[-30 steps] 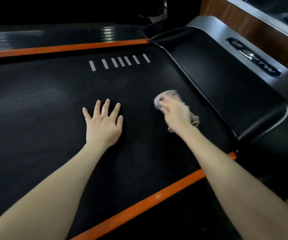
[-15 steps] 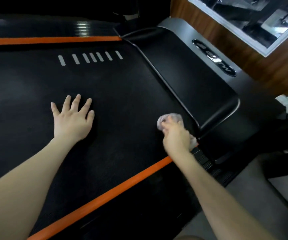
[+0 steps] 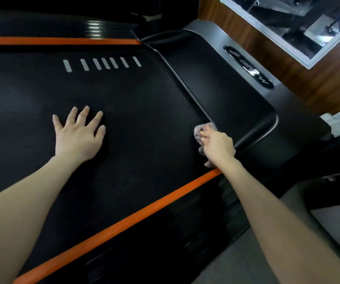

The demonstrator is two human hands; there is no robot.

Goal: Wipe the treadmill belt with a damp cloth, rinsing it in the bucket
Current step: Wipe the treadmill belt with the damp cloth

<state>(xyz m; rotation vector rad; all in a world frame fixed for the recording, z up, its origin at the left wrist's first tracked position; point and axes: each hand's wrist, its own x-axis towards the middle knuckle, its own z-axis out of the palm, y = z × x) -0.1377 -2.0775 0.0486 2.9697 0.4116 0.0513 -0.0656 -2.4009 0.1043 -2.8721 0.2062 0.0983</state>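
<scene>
Working surface is a black textured treadmill belt [image 3: 144, 119] — a broad flat run lies open between the two hands and on toward the row of pale dashes [image 3: 101, 63] at the far side. The left hand [image 3: 79, 136] lies flat, fingers spread, blocking the middle-left. The right hand [image 3: 218, 146] grips a pale crumpled cloth [image 3: 200, 130] at the rim of the raised black motor cover [image 3: 216, 89] — this cover walls off the belt's right end. An orange side strip [image 3: 124, 222] bounds the near edge, a second orange strip [image 3: 58, 40] the far edge.
</scene>
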